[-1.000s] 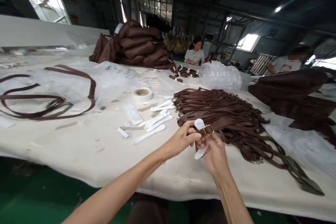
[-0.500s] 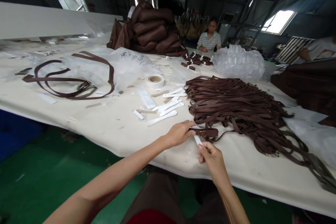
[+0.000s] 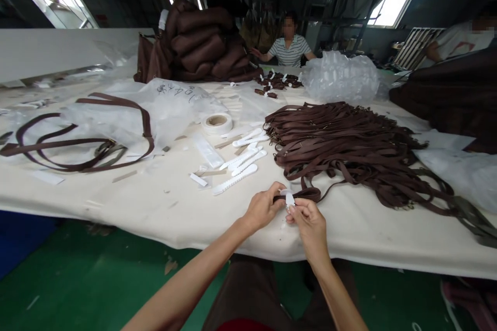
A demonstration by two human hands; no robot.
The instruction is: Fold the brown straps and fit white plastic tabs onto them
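Observation:
My left hand (image 3: 265, 208) is closed around a folded brown strap (image 3: 308, 195), near the front edge of the table. A white toothed strip (image 3: 289, 198) wraps over the strap beside my left fingers. Its lower part is pinched between the thumb and fingers of my right hand (image 3: 309, 223). Loose white toothed strips (image 3: 236, 179) lie just beyond my left hand. To the right spreads a thick heap of brown straps (image 3: 349, 139) with small metal hooks; a length of strap runs from it toward my hands.
A roll of white tape (image 3: 217, 124) and a clear plastic packet (image 3: 207, 151) lie mid-table. Coiled straps (image 3: 145, 132) rest on plastic at left. Behind are stacked brown bags (image 3: 205, 41), bundled straps (image 3: 277, 80) and bubble wrap (image 3: 341, 77). A person (image 3: 291, 51) sits across the table.
The white strip, earlier hanging down straight from the strap, now bends up over it. My right hand has risen closer to my left. The person across has reached an arm out sideways.

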